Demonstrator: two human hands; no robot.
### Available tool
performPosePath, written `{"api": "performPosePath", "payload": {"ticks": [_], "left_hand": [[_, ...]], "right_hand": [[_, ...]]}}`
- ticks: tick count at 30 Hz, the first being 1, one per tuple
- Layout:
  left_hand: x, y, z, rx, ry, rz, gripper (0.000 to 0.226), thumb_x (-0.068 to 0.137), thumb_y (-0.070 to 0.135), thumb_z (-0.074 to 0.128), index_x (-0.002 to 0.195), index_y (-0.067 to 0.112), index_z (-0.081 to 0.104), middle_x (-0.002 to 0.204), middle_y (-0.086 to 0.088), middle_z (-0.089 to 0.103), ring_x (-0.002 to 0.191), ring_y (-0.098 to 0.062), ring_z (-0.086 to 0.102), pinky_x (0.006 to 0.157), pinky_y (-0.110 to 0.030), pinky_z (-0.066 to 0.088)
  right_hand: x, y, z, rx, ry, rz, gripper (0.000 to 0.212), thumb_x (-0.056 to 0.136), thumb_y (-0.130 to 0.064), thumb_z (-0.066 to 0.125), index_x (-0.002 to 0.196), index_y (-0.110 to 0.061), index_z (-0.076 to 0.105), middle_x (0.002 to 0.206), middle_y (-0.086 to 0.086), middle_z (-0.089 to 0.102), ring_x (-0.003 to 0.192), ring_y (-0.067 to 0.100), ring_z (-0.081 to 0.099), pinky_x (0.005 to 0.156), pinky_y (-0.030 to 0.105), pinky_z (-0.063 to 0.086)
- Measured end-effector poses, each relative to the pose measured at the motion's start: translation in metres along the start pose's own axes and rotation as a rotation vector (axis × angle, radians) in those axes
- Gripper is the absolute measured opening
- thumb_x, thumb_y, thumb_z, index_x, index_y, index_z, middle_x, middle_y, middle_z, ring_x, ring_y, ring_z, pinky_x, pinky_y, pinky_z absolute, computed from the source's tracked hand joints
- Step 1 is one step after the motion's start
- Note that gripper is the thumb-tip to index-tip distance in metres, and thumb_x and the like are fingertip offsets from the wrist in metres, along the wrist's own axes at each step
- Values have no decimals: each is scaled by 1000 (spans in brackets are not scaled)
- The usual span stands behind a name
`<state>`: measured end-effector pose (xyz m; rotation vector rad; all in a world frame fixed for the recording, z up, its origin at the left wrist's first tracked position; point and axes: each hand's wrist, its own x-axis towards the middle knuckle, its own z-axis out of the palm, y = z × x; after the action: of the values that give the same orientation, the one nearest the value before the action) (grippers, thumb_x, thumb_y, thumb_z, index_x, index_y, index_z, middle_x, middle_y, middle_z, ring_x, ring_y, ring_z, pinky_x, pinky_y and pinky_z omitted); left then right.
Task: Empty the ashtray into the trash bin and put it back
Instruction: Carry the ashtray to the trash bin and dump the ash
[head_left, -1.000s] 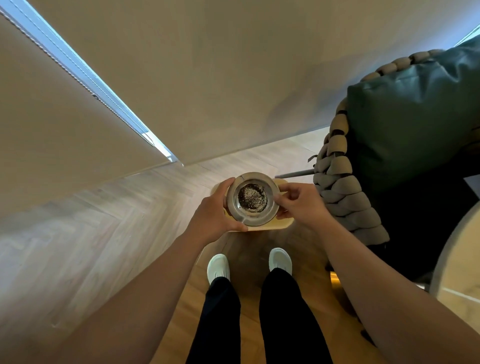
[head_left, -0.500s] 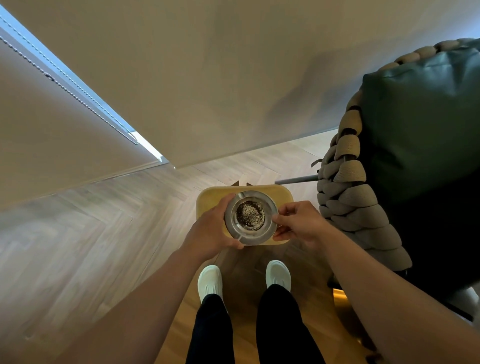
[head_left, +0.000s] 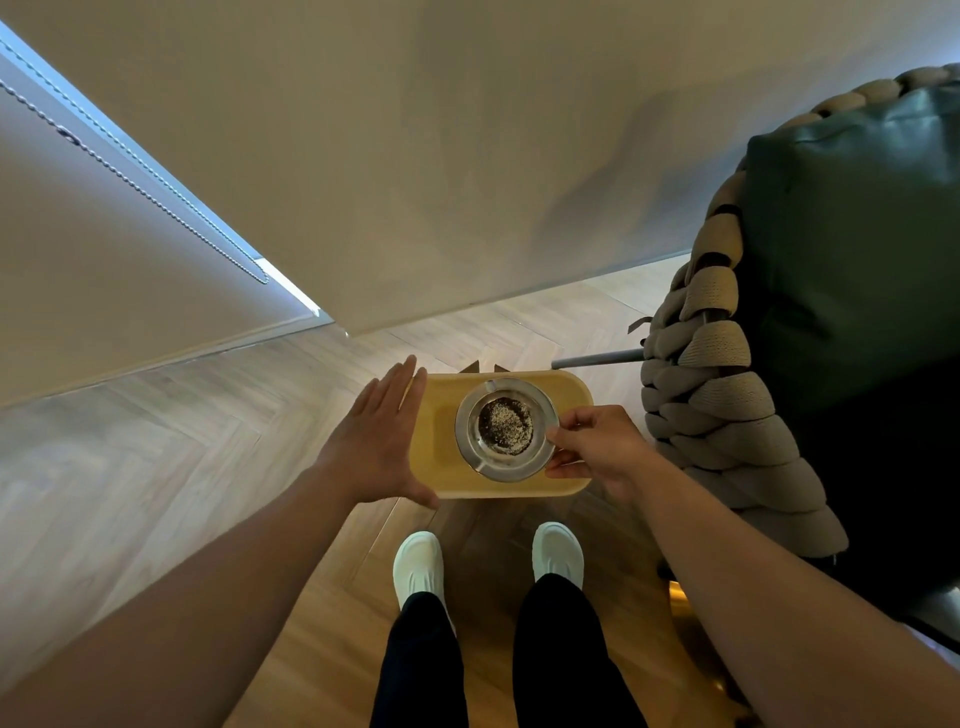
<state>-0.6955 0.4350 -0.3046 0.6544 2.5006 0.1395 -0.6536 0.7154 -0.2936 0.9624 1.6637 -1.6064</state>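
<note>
pale herringbone wood floor (head_left: 171, 415) lower left, beige wall (head_left: 415, 156) across the top, window blind (head_left: 78, 249) upper left leaking daylight, woven armchair (head_left: 727, 415) with green cushion (head_left: 857, 249) right.

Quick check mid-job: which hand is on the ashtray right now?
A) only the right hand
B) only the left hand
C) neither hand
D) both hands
A: the right hand pinches the rim of the ashtray over the yellow tabletop, while the left hand is spread open and clear of the ashtray.
</note>
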Motion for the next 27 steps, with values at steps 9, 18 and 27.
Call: {"api": "performPosePath", "payload": {"ticks": [9,18,27], "left_hand": [[8,-6,14,-23,-17,-22,163,34,86,71,147,20,-27,162,-6,-16,150,-27,0,114,-36,4],[12,-7,16,-16,0,-19,164,36,81,76,148,16,-24,161,-8,-18,150,-26,-1,117,-37,7],[13,-10,18,-34,5,-14,161,37,86,70,146,19,-28,162,-6,-18,150,-26,-1,117,-39,7]], "right_hand": [[13,1,3,-15,21,2,8,89,1,68,96,2,65,74,17,68,57,23,70,55,35,60],[20,-2,15,-265,153,-214,15,88,-5,71,78,-15,66,77,12,69,64,24,69,66,38,63],[1,29,23,-1184,372,-1314,13,79,-4,77,91,-1,75,86,13,73,82,29,67,73,40,59]]}}
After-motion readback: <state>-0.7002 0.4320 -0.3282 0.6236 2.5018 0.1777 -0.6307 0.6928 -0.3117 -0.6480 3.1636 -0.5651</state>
